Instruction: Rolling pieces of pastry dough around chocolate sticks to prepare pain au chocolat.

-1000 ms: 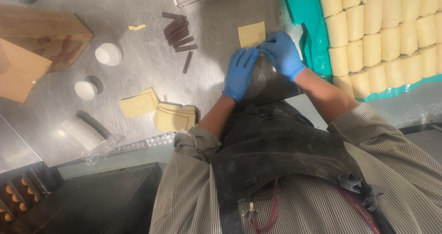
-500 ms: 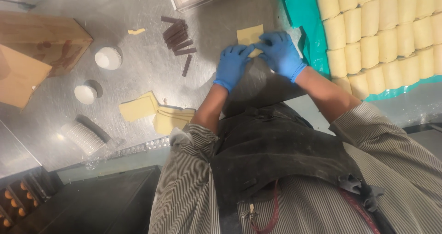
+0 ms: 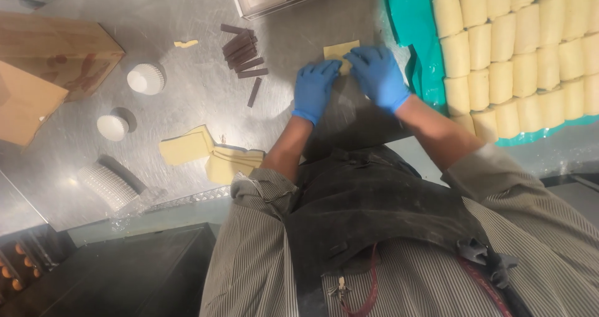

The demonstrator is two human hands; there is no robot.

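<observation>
**Two gloved hands on a square of dough**

A flat, pale yellow square of dough [image 3: 340,50] is pressed down on the shiny metal table [image 3: 187,92]. It is touched by both hands at its near edge. The left hand [image 3: 315,89], in a blue glove, is laid with its fingers bent onto the near left corner. The right hand [image 3: 379,77], also in a blue glove, is laid over the near right side. The fingers are curled down on the dough, but whether the dough is pinched or only pushed cannot be told.

Just left of the hands, a small pile of dark brown chocolate sticks [image 3: 240,50] is seen, with one stick lying apart. Right of the hands, many pale rolled dough pieces [image 3: 518,48] are lined up in rows on a green sheet [image 3: 412,17]. Nearer the body and to the left, a few more yellow dough squares [image 3: 209,155] are stacked. Further left, two white paper cups [image 3: 146,78] and a light brown wooden box [image 3: 56,48] are placed.
</observation>
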